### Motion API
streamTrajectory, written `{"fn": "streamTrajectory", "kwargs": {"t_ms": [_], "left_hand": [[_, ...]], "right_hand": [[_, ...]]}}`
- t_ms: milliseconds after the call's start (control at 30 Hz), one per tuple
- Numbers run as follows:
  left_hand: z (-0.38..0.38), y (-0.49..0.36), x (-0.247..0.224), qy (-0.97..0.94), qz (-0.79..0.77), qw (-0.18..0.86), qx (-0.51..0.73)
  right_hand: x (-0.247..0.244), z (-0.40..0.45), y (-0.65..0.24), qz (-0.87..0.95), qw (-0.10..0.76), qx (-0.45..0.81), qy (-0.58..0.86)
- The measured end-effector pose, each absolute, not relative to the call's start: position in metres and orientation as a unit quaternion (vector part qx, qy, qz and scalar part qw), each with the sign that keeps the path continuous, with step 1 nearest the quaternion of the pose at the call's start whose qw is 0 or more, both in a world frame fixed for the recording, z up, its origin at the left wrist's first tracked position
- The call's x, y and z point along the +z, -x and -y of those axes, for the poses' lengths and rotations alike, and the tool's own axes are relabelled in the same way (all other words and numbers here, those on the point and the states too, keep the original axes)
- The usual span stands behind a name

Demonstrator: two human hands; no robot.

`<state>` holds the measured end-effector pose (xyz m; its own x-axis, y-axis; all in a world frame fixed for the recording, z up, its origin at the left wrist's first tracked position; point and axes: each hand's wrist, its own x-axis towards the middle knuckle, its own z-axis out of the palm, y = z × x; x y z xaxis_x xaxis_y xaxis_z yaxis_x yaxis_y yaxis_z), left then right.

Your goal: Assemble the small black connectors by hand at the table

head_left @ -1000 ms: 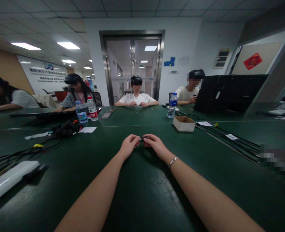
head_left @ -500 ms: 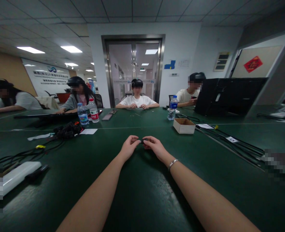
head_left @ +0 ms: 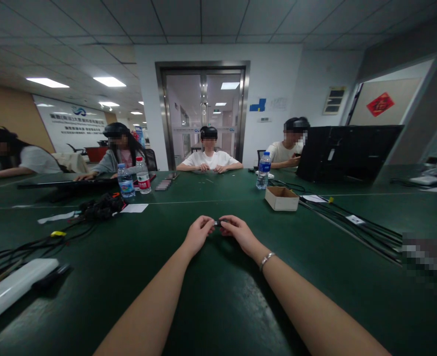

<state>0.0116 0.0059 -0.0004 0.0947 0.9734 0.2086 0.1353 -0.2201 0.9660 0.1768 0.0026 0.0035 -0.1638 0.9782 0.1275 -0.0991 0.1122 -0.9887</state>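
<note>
My left hand (head_left: 197, 234) and my right hand (head_left: 238, 232) meet above the green table, fingertips almost touching. Between them is a small black object with a silvery end (head_left: 217, 223), perhaps a USB stick; it is too small to name for certain. The right thumb and fingers pinch its dark end. On the other side, my left thumb and forefinger close on the silvery end. Fingers cover much of the object. A metal bracelet sits on my right wrist.
An open cardboard box (head_left: 281, 199) stands ahead on the right, near a water bottle (head_left: 263, 170). Two more bottles (head_left: 126, 181) stand ahead on the left by tangled black cables (head_left: 102, 206). Cables (head_left: 367, 228) run along the right. A black monitor (head_left: 348, 153) and several people are across the table.
The view has tilted up a little, so everything sits lower. More of the small object's silvery end shows between my fingertips. Both hands keep their pinch.
</note>
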Motion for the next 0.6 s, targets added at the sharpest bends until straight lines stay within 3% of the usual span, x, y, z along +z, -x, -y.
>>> {"fn": "streamTrajectory", "kwargs": {"t_ms": [600], "left_hand": [[-0.0102,-0.0107,-0.0058,-0.637,-0.434,0.422,0.478]], "right_hand": [[0.002,-0.0085,-0.1762,0.553,0.496,0.534,0.403]]}}
